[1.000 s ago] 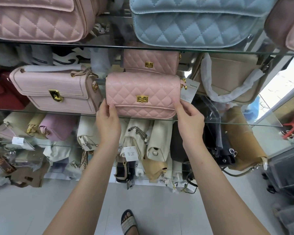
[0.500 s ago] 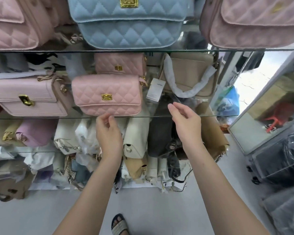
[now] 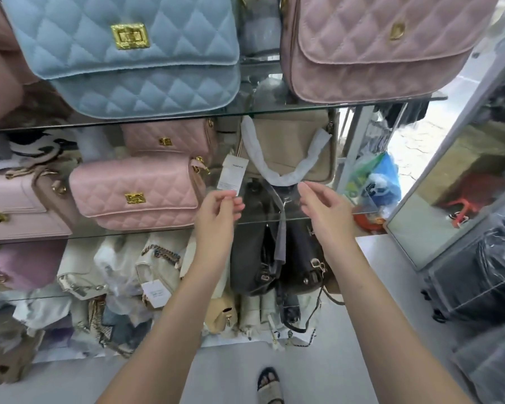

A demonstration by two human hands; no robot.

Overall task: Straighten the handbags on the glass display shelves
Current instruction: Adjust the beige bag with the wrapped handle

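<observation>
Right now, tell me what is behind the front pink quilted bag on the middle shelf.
Behind the front pink quilted bag stands a second pink quilted bag; its lower part is covered, and anything beyond is hidden.

Handbag shop, retail display. Stacked glass shelves (image 3: 274,112) carry bags facing outward: a blue quilted bag (image 3: 129,68) and a large pink quilted bag (image 3: 376,48) on the upper shelf, and a smaller pink bag (image 3: 134,193) on the middle one. Similar gold clasps repeat across colours.

Stock signs:
- A paper tag (image 3: 232,176) hangs just right of the smaller pink bag.
- A second tag (image 3: 155,293) shows among the cream bags (image 3: 158,266) lower down.
- A beige bag (image 3: 289,135) has its handle wrapped in white paper (image 3: 283,177).

Lower shelves are packed tight; black bags (image 3: 254,258) sit right of the cream ones. Near right, goods wrapped in clear plastic (image 3: 478,272). Pale floor (image 3: 216,374). Far right, pavement (image 3: 414,147) shows beyond the shelves.
</observation>
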